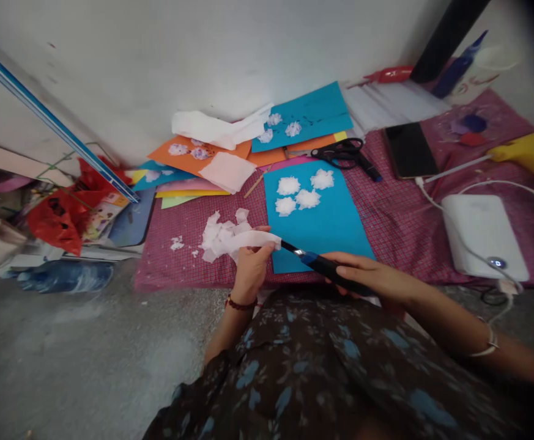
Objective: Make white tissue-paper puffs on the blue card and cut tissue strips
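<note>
Checked cloth: scissors, perhaps phone.

Papers on checked cloth

Count, on the pink checked cloth:
- Blue paper sheets: two, one near the front edge, one at the back edge.
- White tissue puffs: four on the front sheet; three on the back sheet.
- Scissors: one pair.
- Phone: one.
- Yellow glue gun: one, right edge.
- White power bank: one.
</note>
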Action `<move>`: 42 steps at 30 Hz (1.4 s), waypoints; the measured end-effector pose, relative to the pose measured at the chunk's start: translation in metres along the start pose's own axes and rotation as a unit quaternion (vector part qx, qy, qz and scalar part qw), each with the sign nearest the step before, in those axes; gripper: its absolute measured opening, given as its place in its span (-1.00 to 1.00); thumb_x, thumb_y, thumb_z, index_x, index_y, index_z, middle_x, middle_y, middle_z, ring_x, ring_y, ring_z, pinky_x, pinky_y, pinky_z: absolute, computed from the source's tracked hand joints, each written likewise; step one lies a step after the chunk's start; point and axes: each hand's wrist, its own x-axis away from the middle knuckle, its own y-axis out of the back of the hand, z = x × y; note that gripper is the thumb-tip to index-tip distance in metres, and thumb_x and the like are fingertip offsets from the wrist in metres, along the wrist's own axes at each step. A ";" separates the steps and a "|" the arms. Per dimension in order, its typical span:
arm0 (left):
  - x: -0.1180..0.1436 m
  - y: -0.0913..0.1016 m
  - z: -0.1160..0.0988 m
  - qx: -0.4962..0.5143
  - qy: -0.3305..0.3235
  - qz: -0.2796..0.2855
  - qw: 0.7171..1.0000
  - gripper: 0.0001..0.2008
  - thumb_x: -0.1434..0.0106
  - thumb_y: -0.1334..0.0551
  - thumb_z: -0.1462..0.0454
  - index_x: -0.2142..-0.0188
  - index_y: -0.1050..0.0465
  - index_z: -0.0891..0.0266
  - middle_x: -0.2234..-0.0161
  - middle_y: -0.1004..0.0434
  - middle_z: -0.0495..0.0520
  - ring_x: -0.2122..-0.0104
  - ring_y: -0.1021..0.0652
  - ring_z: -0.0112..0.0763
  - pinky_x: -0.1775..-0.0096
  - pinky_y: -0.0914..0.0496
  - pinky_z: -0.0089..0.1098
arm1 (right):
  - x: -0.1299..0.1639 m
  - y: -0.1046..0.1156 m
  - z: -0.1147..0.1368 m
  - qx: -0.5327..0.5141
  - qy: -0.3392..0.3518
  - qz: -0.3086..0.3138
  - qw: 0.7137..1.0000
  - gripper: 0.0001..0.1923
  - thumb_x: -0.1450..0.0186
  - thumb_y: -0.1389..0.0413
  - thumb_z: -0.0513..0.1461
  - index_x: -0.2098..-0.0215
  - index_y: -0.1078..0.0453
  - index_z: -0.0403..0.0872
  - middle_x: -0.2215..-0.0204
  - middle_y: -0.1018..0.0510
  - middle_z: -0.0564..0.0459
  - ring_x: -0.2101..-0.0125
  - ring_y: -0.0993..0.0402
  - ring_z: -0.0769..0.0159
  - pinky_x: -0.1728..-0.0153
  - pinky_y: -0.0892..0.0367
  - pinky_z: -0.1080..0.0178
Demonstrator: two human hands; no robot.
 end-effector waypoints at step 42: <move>-0.015 -0.016 -0.032 -0.048 0.121 0.167 0.977 -0.73 -0.19 -0.34 0.18 0.21 -0.60 0.35 0.28 -0.68 0.19 0.25 -0.63 -0.28 0.15 -0.49 -0.31 | 0.015 0.010 -0.012 -0.054 0.009 -0.010 0.998 -0.37 -0.30 -0.16 0.08 -0.24 -0.31 0.01 0.24 -0.48 0.00 0.37 -0.42 0.37 0.50 -0.29 0.38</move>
